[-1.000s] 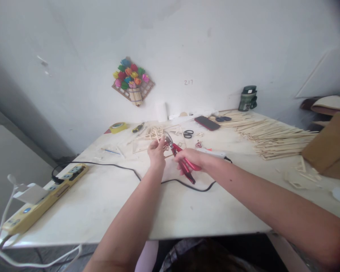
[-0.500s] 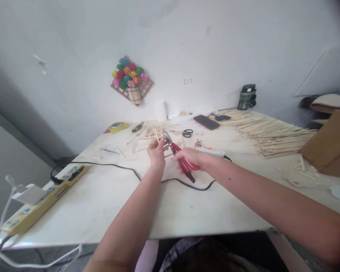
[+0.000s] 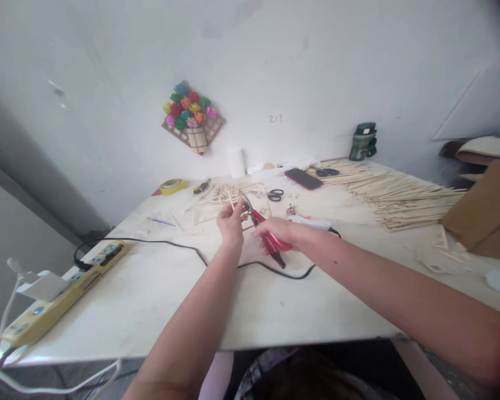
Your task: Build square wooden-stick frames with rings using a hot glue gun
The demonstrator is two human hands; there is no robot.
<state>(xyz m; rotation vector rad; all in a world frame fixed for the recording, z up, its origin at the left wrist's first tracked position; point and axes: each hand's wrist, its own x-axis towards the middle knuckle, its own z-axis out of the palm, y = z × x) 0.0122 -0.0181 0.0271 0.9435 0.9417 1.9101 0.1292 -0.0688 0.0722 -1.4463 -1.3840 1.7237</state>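
Over the middle of the table, my right hand is wrapped round the red handles of a pair of pruning shears. Their metal jaws point up and left, close to the fingertips of my left hand. That hand is closed, pinching a thin wooden stick whose upper end shows above the fingers. Whether the jaws touch the stick is too small to tell. Just behind my left hand lies a heap of short cut stick pieces.
Black scissors, a phone and a white glue gun lie beyond my hands. Long sticks spread at right by a cardboard box. A black cord crosses the table from a yellow power strip.
Hardly anything differs. Both hands and the shears keep their places, and the view has shifted very slightly.
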